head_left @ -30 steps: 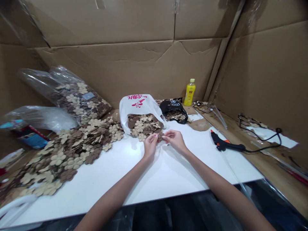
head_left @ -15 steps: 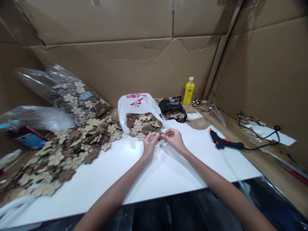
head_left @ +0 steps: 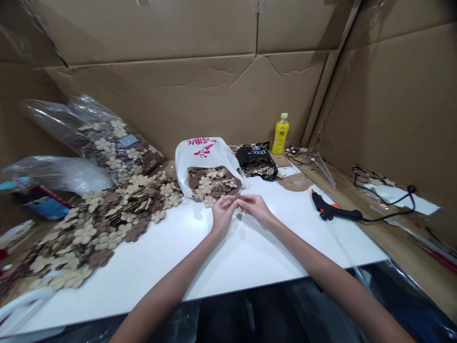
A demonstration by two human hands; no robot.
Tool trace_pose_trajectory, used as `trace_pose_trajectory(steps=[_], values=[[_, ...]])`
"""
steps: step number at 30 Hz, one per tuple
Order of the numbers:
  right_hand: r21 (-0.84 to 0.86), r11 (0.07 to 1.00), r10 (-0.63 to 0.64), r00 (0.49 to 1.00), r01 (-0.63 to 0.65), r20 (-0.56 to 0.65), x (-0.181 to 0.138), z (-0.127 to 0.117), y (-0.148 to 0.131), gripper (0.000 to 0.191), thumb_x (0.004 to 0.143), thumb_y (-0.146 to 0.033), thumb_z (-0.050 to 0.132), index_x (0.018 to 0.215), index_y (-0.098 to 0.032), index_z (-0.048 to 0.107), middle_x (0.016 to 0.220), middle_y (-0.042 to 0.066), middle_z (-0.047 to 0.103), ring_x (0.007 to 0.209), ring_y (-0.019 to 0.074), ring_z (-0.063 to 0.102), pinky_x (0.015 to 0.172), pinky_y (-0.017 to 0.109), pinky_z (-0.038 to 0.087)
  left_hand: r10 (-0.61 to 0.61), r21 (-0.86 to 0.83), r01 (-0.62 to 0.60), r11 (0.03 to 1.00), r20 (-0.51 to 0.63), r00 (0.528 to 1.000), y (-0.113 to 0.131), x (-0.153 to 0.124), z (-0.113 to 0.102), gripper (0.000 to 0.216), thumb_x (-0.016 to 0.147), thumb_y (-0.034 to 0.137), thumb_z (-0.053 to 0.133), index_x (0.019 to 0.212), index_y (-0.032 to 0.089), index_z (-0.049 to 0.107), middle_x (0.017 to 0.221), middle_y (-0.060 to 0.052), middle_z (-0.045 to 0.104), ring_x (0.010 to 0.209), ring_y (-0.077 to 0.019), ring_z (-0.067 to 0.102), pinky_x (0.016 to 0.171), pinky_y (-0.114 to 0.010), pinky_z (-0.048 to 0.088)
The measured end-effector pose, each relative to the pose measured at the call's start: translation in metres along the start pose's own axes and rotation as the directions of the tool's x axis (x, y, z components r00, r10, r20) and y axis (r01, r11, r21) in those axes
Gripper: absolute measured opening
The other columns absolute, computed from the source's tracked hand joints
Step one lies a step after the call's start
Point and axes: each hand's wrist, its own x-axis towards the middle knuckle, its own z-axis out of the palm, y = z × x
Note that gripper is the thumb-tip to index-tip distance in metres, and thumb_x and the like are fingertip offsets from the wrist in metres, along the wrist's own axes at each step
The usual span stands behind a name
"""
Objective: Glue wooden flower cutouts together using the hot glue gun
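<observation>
Over the middle of the white board, my left hand and my right hand meet fingertip to fingertip. Both pinch a small brown flower piece, mostly covered by the fingers. Just behind them a white plastic bag lies with its mouth towards me, full of beige and dark brown flower pieces. A large heap of similar flowers spreads to the left of my left hand.
A black bag of pieces and a yellow bottle stand at the back. On the right lies a black glue gun with its cord. A clear bag of flowers leans at back left. Cardboard walls enclose the board.
The fingers of both hands have shifted slightly around the brown flower piece, and the right-hand fingers now sit lower and closer to the left hand. Other things stay in place.
</observation>
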Motion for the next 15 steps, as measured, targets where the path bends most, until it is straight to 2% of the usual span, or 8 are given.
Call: trace_pose_trajectory(steps=[5,15], values=[[-0.076,0.996,-0.055,0.998,0.056,0.01,0.0012,-0.0039,0.0043,0.031,0.068,-0.042,0.063,0.073,-0.011,0.066,0.063,0.001,0.058,0.055,0.0083,0.046,0.05,0.021,0.037,0.03,0.02,-0.031,0.999,0.023,0.999,0.0004,-0.0003,-0.0001,0.03,0.055,0.028,0.073,0.077,0.015,0.057,0.066,-0.002,0.063,0.065,-0.0151,0.062,0.062,-0.025,0.048],[-0.085,0.996,-0.031,0.999,0.034,0.03,0.0021,-0.0069,0.0067,0.037,0.067,-0.047,0.061,0.071,-0.01,0.066,0.056,0.0,0.053,0.052,0.0085,0.046,0.047,0.019,0.036,0.038,0.024,-0.039,0.999,0.03,0.999,0.0012,-0.0022,-0.0003,0.029,0.057,0.029,0.072,0.077,0.015,0.055,0.064,-0.002,0.065,0.064,-0.0171,0.064,0.06,-0.027,0.049]])
